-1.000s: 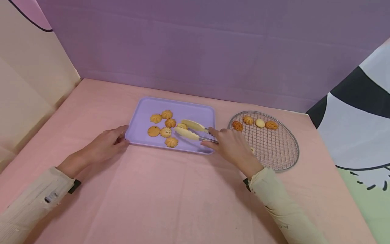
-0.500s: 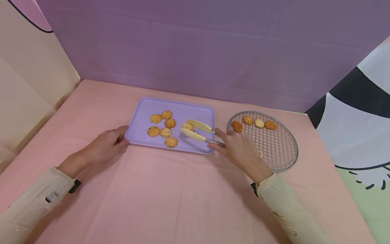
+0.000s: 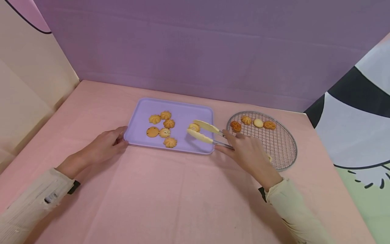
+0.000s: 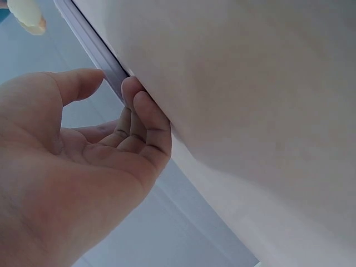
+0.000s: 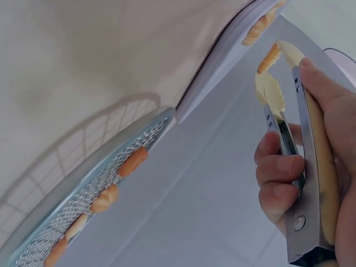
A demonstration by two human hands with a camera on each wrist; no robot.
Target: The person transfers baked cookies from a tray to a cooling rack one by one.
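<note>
One cookie [image 3: 194,127] hangs in the tongs [image 3: 201,136] above the right half of the tray [image 3: 182,107] | right hand [image 3: 246,151] grips the tongs, left hand [image 3: 105,145] pinches the tray's near left corner | cookie probably light, stiff, brittle; best squeezed gently at opposite edges

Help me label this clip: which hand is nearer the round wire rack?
Right. The right hand, holding tongs, hides the near-left part of the wire rack in the head view. The left hand is at the left end of the purple tray, farther off.
</note>
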